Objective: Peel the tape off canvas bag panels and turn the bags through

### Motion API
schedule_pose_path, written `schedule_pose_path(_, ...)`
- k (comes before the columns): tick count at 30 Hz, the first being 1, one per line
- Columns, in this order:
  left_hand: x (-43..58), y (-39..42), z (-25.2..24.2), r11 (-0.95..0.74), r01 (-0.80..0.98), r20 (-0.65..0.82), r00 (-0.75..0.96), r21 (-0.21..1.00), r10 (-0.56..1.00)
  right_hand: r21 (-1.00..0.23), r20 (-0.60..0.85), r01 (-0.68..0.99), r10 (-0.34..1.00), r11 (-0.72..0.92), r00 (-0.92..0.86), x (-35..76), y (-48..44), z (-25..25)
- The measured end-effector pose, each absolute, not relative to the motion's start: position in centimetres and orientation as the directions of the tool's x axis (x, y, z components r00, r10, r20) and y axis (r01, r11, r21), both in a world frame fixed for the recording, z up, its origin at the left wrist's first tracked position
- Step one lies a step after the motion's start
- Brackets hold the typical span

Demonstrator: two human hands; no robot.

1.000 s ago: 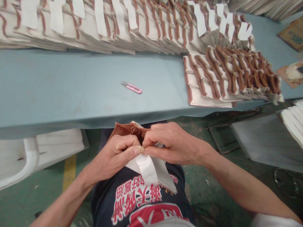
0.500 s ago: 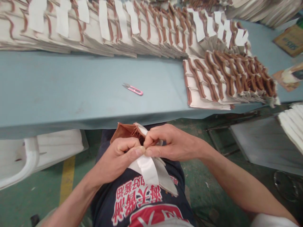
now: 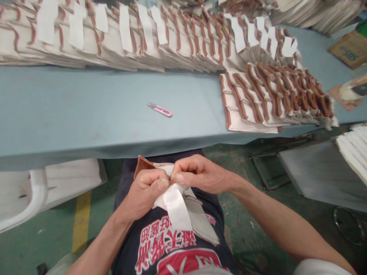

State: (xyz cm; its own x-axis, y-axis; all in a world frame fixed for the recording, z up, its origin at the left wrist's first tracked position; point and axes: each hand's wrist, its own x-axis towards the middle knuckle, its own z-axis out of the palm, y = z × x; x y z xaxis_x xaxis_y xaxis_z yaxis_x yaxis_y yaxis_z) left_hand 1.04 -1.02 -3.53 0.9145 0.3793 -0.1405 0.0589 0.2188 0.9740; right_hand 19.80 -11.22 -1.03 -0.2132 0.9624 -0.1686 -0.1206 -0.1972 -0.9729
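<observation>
Over my lap, my left hand [image 3: 149,191] pinches a brown and off-white fabric piece [image 3: 200,219]. Close against it, my right hand [image 3: 197,173] grips the same fabric, thumb and fingers pressed together. Below the fingertips hangs a white strip [image 3: 177,208], lying over the off-white cloth. A brown corner of the piece sticks up beyond my left hand. The spot where the fingertips meet is partly hidden. Pink thread snips [image 3: 159,109] lie on the blue-covered table, beyond the hands.
Rows of off-white and brown fabric stacks [image 3: 183,38] line the table's [image 3: 86,107] back. Another brown-edged stack [image 3: 272,99] sits at the right, near a cardboard box [image 3: 348,49]. Under the table's left side is a white curved frame [image 3: 38,191]; a grey panel [image 3: 321,172] stands lower right.
The fabric has turned and dropped slightly; its brown gathered part is now hidden and less brown shows. Both hands have shifted slightly left, still gripping it.
</observation>
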Motion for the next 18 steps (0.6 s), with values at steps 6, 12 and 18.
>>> schedule_pose_path(6, -0.1, 0.4, -1.5, -0.325, -0.027, 0.126, 0.950, 0.945, 0.287, -0.878, 0.029, 0.465, 0.981, 0.116, -0.190, 20.1, -12.2, 1.4)
schedule_pose_path(12, -0.2, 0.7, -0.6, -0.601, -0.078, 0.190, 0.974, 0.795, 0.125, -0.656, 0.086, 0.708, 0.958, 0.262, -0.275, 19.7, -13.5, 3.3)
schedule_pose_path(18, 0.3, -1.1, -0.5, -0.358, -0.089, 0.147, 0.979, 0.930, 0.139, -0.637, 0.155, 0.709, 0.951, 0.303, -0.267, 19.4, -13.4, 2.5)
